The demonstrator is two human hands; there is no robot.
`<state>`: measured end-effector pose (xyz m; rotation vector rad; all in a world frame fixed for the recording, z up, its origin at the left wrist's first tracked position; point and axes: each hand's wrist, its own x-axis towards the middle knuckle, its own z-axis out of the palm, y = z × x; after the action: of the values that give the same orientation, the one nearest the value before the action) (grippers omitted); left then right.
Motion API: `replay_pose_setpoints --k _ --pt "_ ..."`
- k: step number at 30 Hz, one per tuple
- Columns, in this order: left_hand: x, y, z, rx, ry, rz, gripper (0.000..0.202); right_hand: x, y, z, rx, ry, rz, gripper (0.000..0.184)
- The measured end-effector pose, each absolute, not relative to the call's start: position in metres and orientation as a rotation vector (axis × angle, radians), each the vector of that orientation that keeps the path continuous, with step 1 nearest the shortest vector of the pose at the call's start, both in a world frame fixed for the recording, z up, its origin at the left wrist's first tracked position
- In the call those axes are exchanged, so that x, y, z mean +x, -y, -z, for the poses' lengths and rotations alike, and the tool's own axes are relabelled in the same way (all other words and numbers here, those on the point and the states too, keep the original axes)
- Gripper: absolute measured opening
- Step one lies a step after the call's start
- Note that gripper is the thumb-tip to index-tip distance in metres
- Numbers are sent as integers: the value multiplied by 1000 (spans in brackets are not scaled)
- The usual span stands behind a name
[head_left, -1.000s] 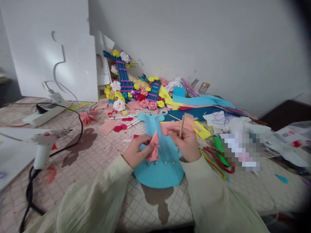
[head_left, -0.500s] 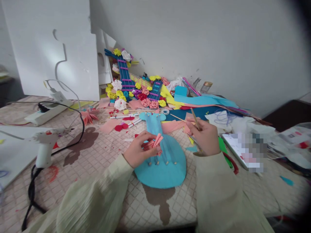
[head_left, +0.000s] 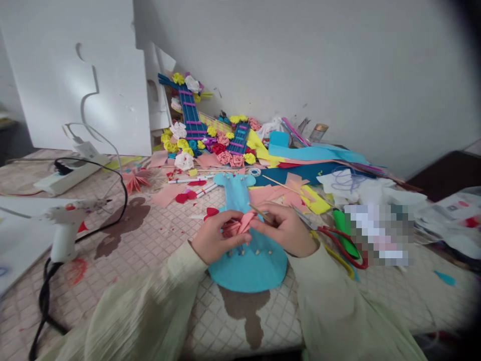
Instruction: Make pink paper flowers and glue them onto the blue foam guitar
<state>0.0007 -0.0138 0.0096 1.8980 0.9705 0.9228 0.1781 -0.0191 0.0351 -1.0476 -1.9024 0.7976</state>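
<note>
The left hand (head_left: 214,238) pinches folded pink paper (head_left: 246,221) between thumb and fingers; the right hand (head_left: 295,231), gripping a thin stick (head_left: 260,212), is at its right side. The paper sits between both hands, above a blue guitar cutout (head_left: 248,276) near the front edge of the surface (head_left: 150,233).

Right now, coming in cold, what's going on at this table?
A person is handling folded pink paper: their left fingers hold it above a blue guitar-shaped piece. Their right fingers hold a thin wooden stick close beside the paper; whether its tip touches is hard to tell. A white glue gun stands to the left, and red-handled scissors lie to the right.
</note>
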Motion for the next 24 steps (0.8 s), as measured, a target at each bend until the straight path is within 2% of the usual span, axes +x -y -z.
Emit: replay_pose_setpoints --k 5,12,18,24 --pt "2 12 -7 1604 -846 -981 35 177 20 -31 -1157 1730 -941 28" --pt "2 11 -11 1495 -758 -958 35 177 19 -31 -925 1844 -962 26" --pt "4 11 -13 1347 -723 -844 37 178 17 -30 -895 1842 -899 10" --pt "5 11 -12 1352 -775 -869 32 178 18 -29 -838 1837 -914 10"
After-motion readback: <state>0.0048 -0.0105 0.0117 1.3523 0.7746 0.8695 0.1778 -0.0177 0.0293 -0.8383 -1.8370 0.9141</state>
